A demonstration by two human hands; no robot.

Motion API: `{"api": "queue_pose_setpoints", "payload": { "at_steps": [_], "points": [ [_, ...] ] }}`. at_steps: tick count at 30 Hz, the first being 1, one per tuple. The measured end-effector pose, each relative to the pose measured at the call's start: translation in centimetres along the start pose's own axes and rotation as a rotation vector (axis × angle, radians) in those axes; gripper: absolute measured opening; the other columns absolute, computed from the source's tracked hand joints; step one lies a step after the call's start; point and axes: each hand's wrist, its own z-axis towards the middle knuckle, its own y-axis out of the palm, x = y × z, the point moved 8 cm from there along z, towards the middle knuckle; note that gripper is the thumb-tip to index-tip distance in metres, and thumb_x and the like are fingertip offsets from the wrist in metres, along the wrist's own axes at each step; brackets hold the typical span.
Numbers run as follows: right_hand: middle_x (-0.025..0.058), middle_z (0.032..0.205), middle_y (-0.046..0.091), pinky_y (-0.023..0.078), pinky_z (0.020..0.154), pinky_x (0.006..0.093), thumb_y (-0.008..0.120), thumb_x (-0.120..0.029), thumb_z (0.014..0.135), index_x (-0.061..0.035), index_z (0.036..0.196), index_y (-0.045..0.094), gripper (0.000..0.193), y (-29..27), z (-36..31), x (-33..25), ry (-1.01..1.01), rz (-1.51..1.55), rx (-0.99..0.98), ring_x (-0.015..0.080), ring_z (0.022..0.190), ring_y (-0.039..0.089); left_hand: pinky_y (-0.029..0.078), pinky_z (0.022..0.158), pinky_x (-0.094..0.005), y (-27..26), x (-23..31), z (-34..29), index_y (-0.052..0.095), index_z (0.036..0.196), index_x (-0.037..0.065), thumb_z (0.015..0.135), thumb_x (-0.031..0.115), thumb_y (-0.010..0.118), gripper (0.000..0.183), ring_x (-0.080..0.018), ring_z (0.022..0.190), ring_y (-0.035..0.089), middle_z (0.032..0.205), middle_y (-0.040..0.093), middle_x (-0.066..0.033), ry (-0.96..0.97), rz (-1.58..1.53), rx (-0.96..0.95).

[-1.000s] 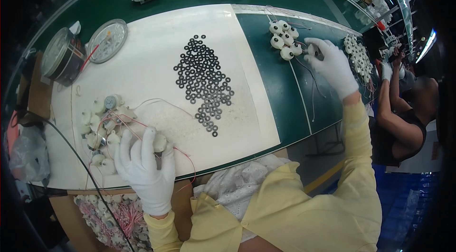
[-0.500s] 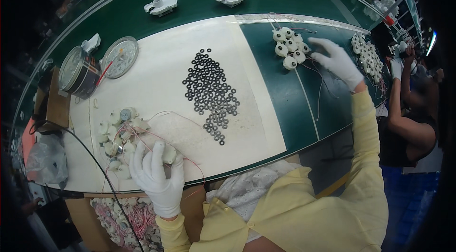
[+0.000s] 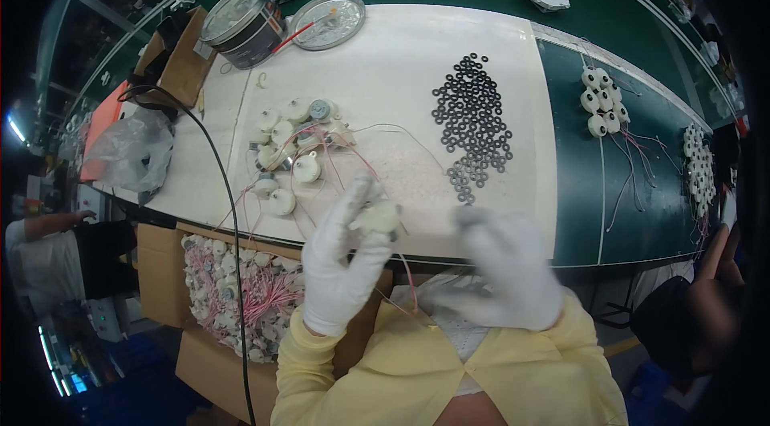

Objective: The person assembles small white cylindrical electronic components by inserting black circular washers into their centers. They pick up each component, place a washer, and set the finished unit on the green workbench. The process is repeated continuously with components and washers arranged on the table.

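White-gloved left hand [image 3: 341,269], head view: pinches a small off-white wired part [image 3: 377,221] between thumb and fingers, held at the near edge of the worktop [image 3: 573,221], close to the person's yellow top [image 3: 513,370]. Right hand [image 3: 513,273] just beside it, motion-blurred; dark smear at the fingertips, cannot tell whether it grips anything. Pale sheet [image 3: 393,73] over much of the surface. On it, left side, a loose heap of similar parts [image 3: 281,134], reddish wires trailing; toward the right edge, well apart from the heap, a patch of black rings [image 3: 472,117]. Dark tub [image 3: 255,47] beyond the heap, round lid [image 3: 349,31] next to it, red stick [image 3: 293,37] partly across the lid. Farther right, on bare green, a cluster of round white parts [image 3: 603,101] with dark centres. Below the near edge, a cardboard box [image 3: 160,273] filled with parts and pink wires, black cable [image 3: 237,265] crossing in front.
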Motion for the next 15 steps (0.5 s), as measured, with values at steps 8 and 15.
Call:
{"api": "queue_pose_setpoints", "payload": {
  "at_steps": [8, 15],
  "points": [
    [0.0014, 0.096, 0.075, 0.044, 0.056, 0.0387, 0.087, -0.031, 0.078, -0.0101, 0.121, 0.068, 0.051, 2.5, 1.1, -0.5, -0.101, 0.165, 0.167, 0.0268, 0.065, 0.063, 0.054, 0.092, -0.0452, 3.6, 3.2, -1.3, 0.031, 0.158, -0.014, 0.103, 0.035, 0.064, 0.081, -0.0396, 0.101, 0.067, 0.124, 0.067, -0.0269, 0.317, 0.359, -0.247],
    [0.0136, 0.107, 0.070, 0.050, 0.076, 0.0360, 0.082, -0.036, 0.090, 0.0002, 0.141, 0.059, 0.067, 1.5, -4.5, 3.7, 0.138, 0.342, 0.342, 0.0247, 0.087, 0.066, 0.054, 0.093, -0.0486, 6.3, 5.4, -1.1, 0.036, 0.155, -0.013, 0.095, 0.026, 0.069, 0.079, -0.0475, 0.107, 0.066, 0.126, 0.064, -0.0298, 0.604, 0.280, -0.301]
  ]
}}
